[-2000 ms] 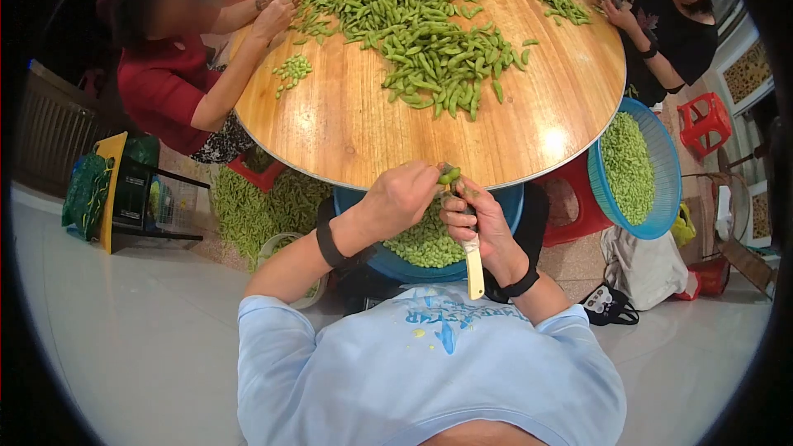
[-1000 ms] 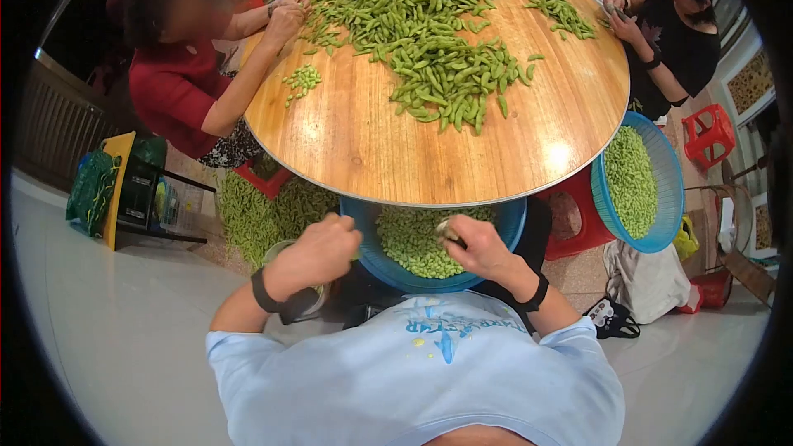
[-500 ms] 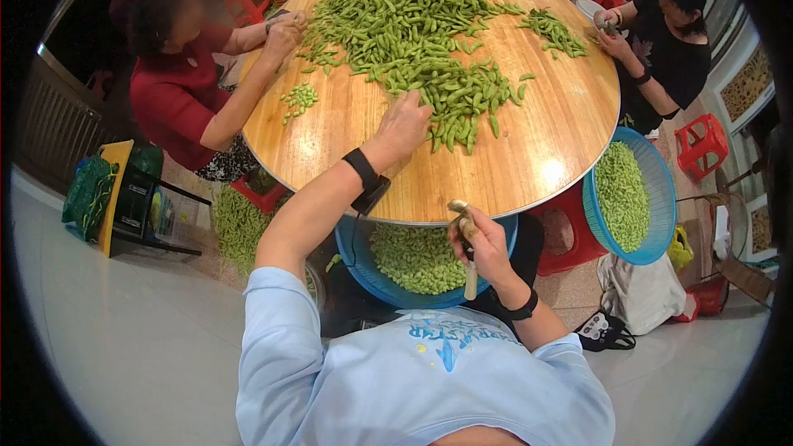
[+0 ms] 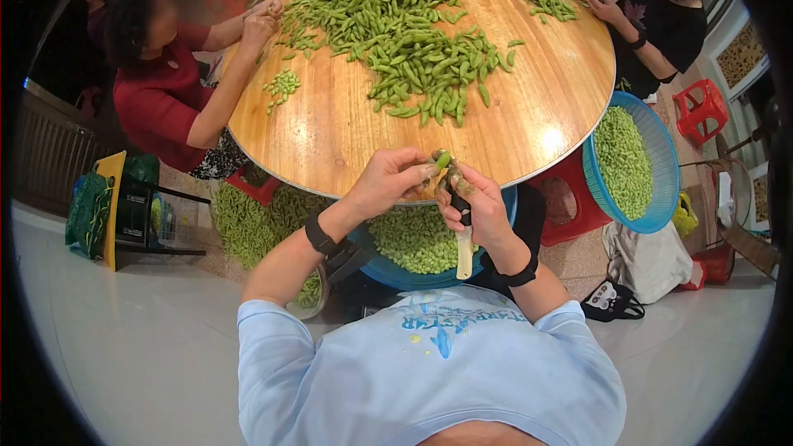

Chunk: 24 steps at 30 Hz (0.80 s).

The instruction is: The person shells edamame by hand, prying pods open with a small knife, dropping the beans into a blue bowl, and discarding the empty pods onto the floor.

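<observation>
My left hand [image 4: 390, 178] pinches a green pod [image 4: 443, 159] over the near edge of the round wooden table [image 4: 322, 132]. Right beside it, my right hand [image 4: 479, 206] is wrapped round a tool with a black grip and a pale lower end [image 4: 465, 254]; its exact kind is unclear. The pod lies between the fingertips of both hands. Below them a blue basket [image 4: 388, 274] holds shelled green beans [image 4: 413, 239]. A large heap of pods [image 4: 405, 25] covers the table's middle and far part.
A person in red [image 4: 161, 99] works at the left, another in black [image 4: 665, 16] at the right. A second blue basket [image 4: 661, 157] of beans stands right, beside red stools [image 4: 700, 111]. Pods [image 4: 256, 223] lie low at the left. A small bean pile [image 4: 282, 87] sits on the table.
My left hand has come back from the heap to my right hand with a pod in its fingers. The view has shifted, so the table appears higher.
</observation>
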Available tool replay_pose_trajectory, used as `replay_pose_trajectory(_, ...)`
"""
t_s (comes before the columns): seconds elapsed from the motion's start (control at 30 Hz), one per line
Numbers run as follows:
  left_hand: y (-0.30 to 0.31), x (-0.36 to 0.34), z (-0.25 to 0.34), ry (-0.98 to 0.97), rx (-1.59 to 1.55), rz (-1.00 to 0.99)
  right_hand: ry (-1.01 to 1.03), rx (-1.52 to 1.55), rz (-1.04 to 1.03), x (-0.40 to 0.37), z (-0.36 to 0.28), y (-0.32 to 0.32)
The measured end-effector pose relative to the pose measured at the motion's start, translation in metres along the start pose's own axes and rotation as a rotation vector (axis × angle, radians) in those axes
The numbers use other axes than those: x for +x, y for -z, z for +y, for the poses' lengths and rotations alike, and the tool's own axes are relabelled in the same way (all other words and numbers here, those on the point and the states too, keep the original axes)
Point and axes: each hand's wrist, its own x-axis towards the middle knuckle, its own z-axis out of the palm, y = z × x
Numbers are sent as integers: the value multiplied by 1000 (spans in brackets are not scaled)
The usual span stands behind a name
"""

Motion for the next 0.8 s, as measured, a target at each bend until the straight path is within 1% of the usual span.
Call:
replay_pose_trajectory(0.03, 1, -1, -2, -33, 27, -4, -2, 0, 0, 0, 1, 0)
replay_pose_trajectory(0.13, 2, -5, -3, -53, 34, 7, -5, 3, -31, 0, 3, -1)
replay_pose_trajectory(0.17, 3, -5, -3, -53, 33, 9, -6, 3, -26, 1, 4, -2)
replay_pose_trajectory(0.23, 4, -6, -3, -125, 83, -7, -9, 2, -22, 1, 5, -3)
replay_pose_trajectory(0.37, 5, -6, -11, -174, 121, -1, -2, -10, 15, 0, 7, -6)
replay_pose_trajectory(0.43, 6, -6, -12, -96, -61, -33, -3, -3, 30, 0, 7, -6)
replay_pose_trajectory(0.47, 9, -3, -17, -97, -62, -31, -23, 59, 13, 1, 8, -6)
replay_pose_trajectory(0.5, 13, 1, -22, 2, -325, -134, -43, 121, -5, 2, 8, -4)
replay_pose_trajectory(0.53, 15, 4, -28, 104, -589, -236, -46, 118, -5, 1, 9, -2)
replay_pose_trajectory(0.57, 16, 4, -34, 103, -593, -234, -93, 218, -43, 0, 11, 0)
replay_pose_trajectory(0.6, 15, 5, -35, 116, -688, -333, -138, 317, -83, 0, 11, 1)
replay_pose_trajectory(0.63, 15, 6, -34, 127, -779, -434, -140, 314, -86, 1, 9, 2)
replay_pose_trajectory(0.67, 15, 6, -32, 124, -779, -433, -139, 330, -45, 1, 8, 2)
replay_pose_trajectory(0.73, 10, 3, -19, 64, -229, -97, -143, 348, 3, 0, 7, 1)
replay_pose_trajectory(0.77, 9, 2, -17, 67, -233, -96, -145, 344, 39, 0, 6, 0)
replay_pose_trajectory(0.8, 8, 2, -15, -327, 224, -18, -146, 340, 72, 1, 5, -1)
